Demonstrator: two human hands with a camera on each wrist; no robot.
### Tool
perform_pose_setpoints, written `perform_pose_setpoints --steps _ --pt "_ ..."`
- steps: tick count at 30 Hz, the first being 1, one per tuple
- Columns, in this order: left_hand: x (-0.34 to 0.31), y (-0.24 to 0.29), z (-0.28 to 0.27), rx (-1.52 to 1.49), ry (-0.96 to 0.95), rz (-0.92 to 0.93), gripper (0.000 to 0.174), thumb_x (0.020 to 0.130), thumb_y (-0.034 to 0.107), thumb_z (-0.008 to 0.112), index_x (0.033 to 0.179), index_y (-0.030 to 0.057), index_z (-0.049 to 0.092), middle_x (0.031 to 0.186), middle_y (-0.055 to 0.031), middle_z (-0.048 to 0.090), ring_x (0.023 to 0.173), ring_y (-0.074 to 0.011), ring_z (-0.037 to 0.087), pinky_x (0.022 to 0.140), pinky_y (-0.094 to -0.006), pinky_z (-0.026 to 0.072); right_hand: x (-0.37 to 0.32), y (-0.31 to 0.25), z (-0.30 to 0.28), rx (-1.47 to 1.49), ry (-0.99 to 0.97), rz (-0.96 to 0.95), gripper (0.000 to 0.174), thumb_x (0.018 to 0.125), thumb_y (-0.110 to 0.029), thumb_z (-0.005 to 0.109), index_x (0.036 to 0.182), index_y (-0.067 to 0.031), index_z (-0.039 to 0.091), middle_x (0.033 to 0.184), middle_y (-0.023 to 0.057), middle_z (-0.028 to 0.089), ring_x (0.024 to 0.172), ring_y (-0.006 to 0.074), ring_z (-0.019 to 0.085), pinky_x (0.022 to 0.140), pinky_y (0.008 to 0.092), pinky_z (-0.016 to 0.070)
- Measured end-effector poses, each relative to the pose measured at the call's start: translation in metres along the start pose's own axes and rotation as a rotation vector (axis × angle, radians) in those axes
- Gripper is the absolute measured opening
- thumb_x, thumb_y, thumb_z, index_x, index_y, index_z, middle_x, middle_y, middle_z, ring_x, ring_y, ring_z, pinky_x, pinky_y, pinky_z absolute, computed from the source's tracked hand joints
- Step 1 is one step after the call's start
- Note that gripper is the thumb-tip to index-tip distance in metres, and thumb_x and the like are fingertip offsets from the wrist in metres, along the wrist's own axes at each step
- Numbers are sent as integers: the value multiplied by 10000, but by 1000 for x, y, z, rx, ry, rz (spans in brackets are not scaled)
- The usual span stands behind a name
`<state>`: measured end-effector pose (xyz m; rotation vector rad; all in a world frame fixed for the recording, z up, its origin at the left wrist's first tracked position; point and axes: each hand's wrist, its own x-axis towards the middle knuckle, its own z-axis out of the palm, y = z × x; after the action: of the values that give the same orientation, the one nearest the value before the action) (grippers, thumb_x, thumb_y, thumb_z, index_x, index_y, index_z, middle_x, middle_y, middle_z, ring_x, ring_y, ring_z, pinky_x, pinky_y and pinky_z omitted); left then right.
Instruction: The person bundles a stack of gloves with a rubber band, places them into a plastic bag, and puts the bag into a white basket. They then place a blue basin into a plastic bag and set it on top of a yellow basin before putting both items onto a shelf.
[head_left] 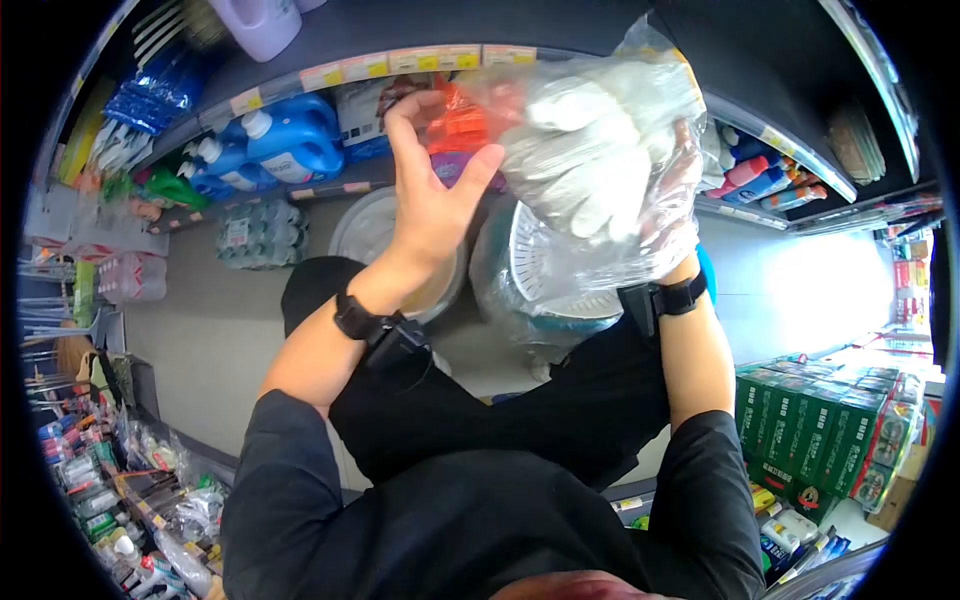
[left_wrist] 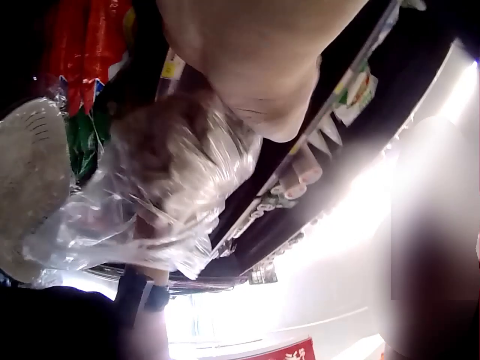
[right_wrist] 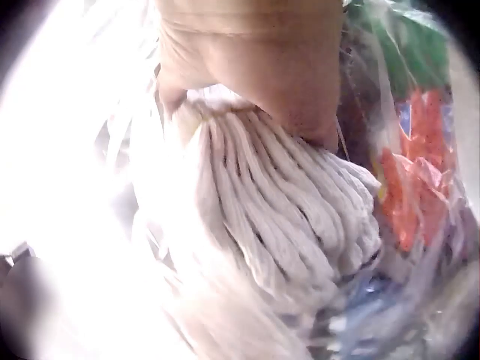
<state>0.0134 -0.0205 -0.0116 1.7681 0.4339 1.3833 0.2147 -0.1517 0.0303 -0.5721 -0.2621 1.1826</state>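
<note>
A bundle of white knit gloves point(head_left: 590, 150) is inside a clear plastic bag point(head_left: 650, 265), raised in front of the shelf. My right hand point(head_left: 682, 185) shows through the plastic at the bag's right side. In the right wrist view, that hand point(right_wrist: 251, 64) grips the stacked gloves point(right_wrist: 289, 210) at one end, and their folded layers fan out below it. My left hand point(head_left: 432, 195) is just left of the bag, thumb and fingers spread apart with nothing between them. Behind it on the shelf is an orange-red package point(head_left: 460, 120).
Blue detergent bottles point(head_left: 290, 140) line the shelf at left, above shrink-wrapped bottles point(head_left: 262, 235) on the floor. A round tub point(head_left: 360, 235) and wrapped plastic baskets point(head_left: 520, 255) stand between the person's legs and the shelf. Green cartons point(head_left: 800, 430) are stacked at right.
</note>
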Motion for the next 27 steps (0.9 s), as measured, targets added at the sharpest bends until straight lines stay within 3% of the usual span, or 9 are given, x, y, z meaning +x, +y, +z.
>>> perform_pose_setpoints --steps 1,3,6,8,10,14,20,24,27 --pt "-3 -2 2 -150 -77 -198 705 884 282 785 1395 26 374 1366 -140 515 1202 -247 536 1004 -376 458 -4 1 0 -168 54 -108 807 981 -617 465 1520 -24 364 1466 223 498 1308 373 533 1106 506 439" --pt "-14 1 3 -433 -236 -606 839 889 341 792 1475 22 284 1414 -153 482 1269 -257 506 1039 -383 450 -8 0 3 -272 60 -148 803 985 -609 464 1523 -23 357 1471 221 492 1317 374 525 1108 511 432" --pt "-20 5 8 -670 -638 -851 996 906 492 732 1580 40 155 1536 -140 368 1412 -279 393 1122 -444 377 -9 6 8 -178 55 -98 811 987 -609 465 1534 -25 335 1493 225 465 1338 380 503 1114 522 417" --pt "-22 5 21 -680 -528 -830 971 881 424 779 1557 32 203 1510 -141 411 1396 -260 415 1118 -406 385 7 4 -12 75 -6 51 808 986 -609 467 1537 -34 331 1502 226 453 1343 383 496 1117 527 412" --pt "-23 2 30 -689 -423 -806 949 856 356 826 1534 24 251 1484 -142 453 1381 -241 438 1115 -369 394 2 10 0 -67 31 -26 801 987 -609 477 1536 -43 336 1506 223 448 1356 380 484 1124 532 407" --pt "-15 -2 28 -620 -475 -624 817 882 320 807 1490 6 362 1443 -118 508 1352 -213 457 1130 -361 363 3 7 -7 114 -29 56 804 980 -619 507 1532 -56 349 1508 214 450 1374 370 471 1137 532 404" --pt "-17 -13 22 -784 -472 -700 736 920 300 759 1488 2 400 1419 -93 542 1335 -200 469 1135 -355 346 -10 8 -26 -158 7 50 897 935 -707 495 1546 -69 336 1553 182 408 1373 354 467 1147 509 393" --pt "-18 -3 17 -765 -521 -669 823 879 322 796 1512 13 371 1460 -92 505 1363 -201 446 1138 -366 345 -14 6 -7 -134 -39 36 826 962 -643 513 1528 -60 363 1510 186 460 1343 347 508 1124 503 427" --pt "-11 -1 18 -855 -573 -651 938 856 489 783 1530 12 339 1511 -104 462 1413 -217 408 1166 -388 321 -11 3 6 -48 32 -6 779 975 -585 539 1503 -33 389 1464 202 504 1311 344 541 1106 500 446"
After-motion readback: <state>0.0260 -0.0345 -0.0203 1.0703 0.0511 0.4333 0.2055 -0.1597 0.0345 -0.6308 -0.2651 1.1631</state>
